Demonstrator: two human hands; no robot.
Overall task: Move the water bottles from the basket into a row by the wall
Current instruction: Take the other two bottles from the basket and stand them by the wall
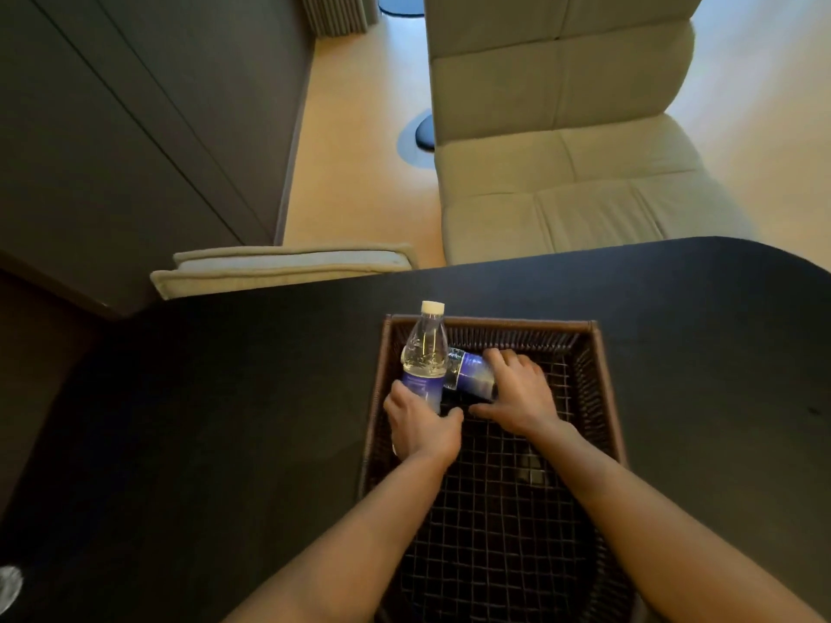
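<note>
A dark brown woven basket (602,379) sits on the black table (225,420). My left hand (420,424) grips the lower part of a clear water bottle (425,353) with a white cap and blue label, held upright at the basket's far left corner. My right hand (517,393) is closed over a second water bottle (470,373) that lies on its side inside the basket, its blue label showing. Its cap end is hidden behind the upright bottle.
The dark wall (112,128) rises at the left beyond the table. A beige padded chair (562,150) stands past the table's far edge, with a folded beige cushion (288,267) beside it. A small shiny object (9,586) sits at the table's near left.
</note>
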